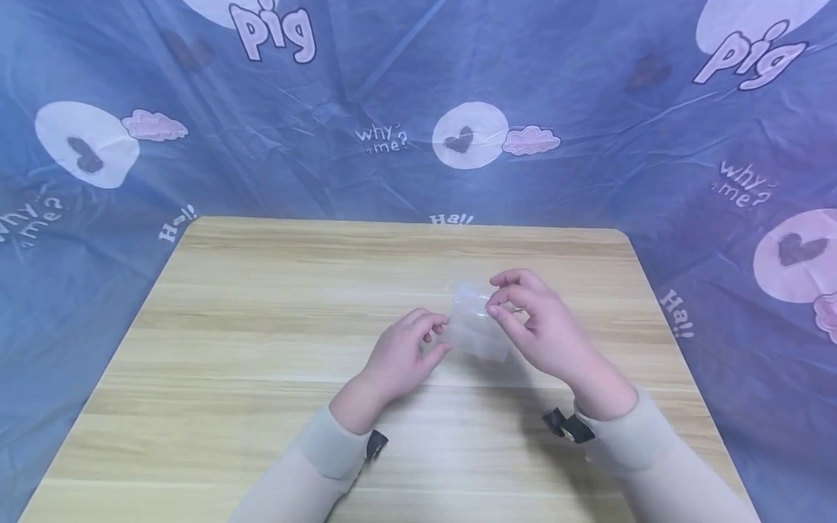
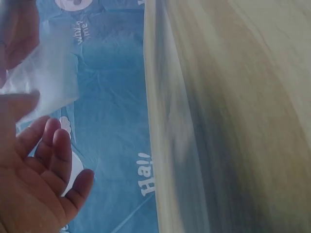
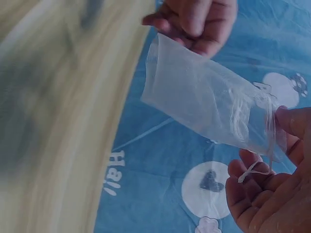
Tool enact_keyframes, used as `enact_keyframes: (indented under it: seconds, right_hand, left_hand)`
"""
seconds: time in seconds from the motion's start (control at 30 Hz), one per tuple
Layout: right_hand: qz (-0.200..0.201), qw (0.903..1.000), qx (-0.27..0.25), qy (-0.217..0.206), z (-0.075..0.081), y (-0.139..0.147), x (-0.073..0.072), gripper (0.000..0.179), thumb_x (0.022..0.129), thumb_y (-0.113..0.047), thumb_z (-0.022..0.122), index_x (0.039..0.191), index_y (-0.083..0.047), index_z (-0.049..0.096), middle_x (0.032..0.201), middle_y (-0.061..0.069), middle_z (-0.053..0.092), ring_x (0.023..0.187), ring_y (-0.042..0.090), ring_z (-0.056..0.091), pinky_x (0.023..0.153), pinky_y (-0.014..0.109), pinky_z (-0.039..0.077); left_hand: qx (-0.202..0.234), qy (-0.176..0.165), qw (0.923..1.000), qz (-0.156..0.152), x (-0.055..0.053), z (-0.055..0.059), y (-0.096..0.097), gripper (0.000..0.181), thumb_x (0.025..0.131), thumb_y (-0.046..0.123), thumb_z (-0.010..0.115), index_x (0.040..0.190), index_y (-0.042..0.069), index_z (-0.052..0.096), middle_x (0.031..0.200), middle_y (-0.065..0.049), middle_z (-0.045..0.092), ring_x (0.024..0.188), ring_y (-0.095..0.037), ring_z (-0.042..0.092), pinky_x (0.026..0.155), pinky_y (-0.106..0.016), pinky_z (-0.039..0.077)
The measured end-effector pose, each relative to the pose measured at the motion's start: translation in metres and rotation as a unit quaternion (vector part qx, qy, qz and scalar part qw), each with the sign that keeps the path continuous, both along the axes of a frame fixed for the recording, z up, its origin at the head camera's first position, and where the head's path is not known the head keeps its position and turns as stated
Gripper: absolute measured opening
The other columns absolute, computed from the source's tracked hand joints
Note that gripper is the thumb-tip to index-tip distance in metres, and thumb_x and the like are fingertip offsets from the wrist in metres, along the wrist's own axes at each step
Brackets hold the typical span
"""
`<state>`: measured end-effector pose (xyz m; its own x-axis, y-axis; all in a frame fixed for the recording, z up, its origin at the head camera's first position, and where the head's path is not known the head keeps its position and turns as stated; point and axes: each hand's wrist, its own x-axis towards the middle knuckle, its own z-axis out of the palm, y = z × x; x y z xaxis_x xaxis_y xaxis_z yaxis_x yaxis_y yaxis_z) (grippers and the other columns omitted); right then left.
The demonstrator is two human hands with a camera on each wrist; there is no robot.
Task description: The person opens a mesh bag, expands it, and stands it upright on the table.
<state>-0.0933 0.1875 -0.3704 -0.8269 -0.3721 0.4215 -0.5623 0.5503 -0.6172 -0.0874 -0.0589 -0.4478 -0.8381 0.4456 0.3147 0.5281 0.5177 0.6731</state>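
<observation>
A small white see-through drawstring pouch (image 3: 189, 87) hangs tilted above the table. My right hand (image 1: 543, 327) pinches it at the drawstring end between thumb and index finger, the other fingers loosely bent. A thin white cord (image 3: 255, 171) with a knotted end dangles by those fingers. Through the mesh shows a pale, stringy bundle (image 3: 240, 116) near the gathered end. My left hand (image 1: 408, 349) is beside the pouch's left edge, fingers relaxed and apart from the thumb. In the left wrist view, the left thumb overlaps the pouch (image 2: 53, 73).
The wood-grain table (image 1: 261, 378) lies beneath both hands. A blue printed cloth (image 1: 392, 87) hangs behind it and along its sides. Each grey sleeve has a black strap (image 1: 569, 425) at the cuff.
</observation>
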Motion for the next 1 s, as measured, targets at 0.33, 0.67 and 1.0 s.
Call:
enact_keyframes:
  seconds: [0.33, 0.67, 1.0]
  right_hand:
    - [0.011, 0.9979, 0.061, 0.022, -0.030, 0.000, 0.005, 0.006, 0.094, -0.005, 0.078, 0.096, -0.008, 0.073, 0.126, 0.019, 0.064, 0.118, 0.042, 0.060, 0.096, 0.060, 0.052]
    - [0.026, 0.9987, 0.019, 0.040, -0.064, 0.000, 0.016, 0.025, 0.084, 0.010, 0.081, 0.096, -0.010, 0.074, 0.122, 0.017, 0.067, 0.116, 0.040, 0.063, 0.095, 0.059, 0.054]
    - [0.019, 0.9995, 0.024, -0.002, -0.077, 0.001, 0.025, 0.020, 0.086, 0.005, 0.081, 0.096, -0.011, 0.074, 0.127, 0.017, 0.065, 0.124, 0.041, 0.059, 0.104, 0.061, 0.050]
  left_hand:
    - [0.004, -0.004, 0.9991, 0.042, 0.000, -0.002, 0.006, 0.021, 0.098, 0.014, 0.076, 0.117, 0.008, 0.075, 0.102, 0.001, 0.072, 0.091, -0.017, 0.068, 0.082, -0.033, 0.058]
    - [-0.035, -0.039, 0.9956, 0.078, 0.000, -0.002, 0.011, 0.027, 0.098, 0.018, 0.076, 0.123, 0.008, 0.073, 0.097, 0.003, 0.069, 0.088, -0.015, 0.068, 0.081, -0.034, 0.057]
    - [-0.075, -0.080, 0.9902, 0.086, -0.001, -0.008, 0.016, 0.026, 0.100, 0.020, 0.073, 0.121, 0.007, 0.075, 0.095, 0.005, 0.070, 0.086, -0.012, 0.067, 0.074, -0.029, 0.055]
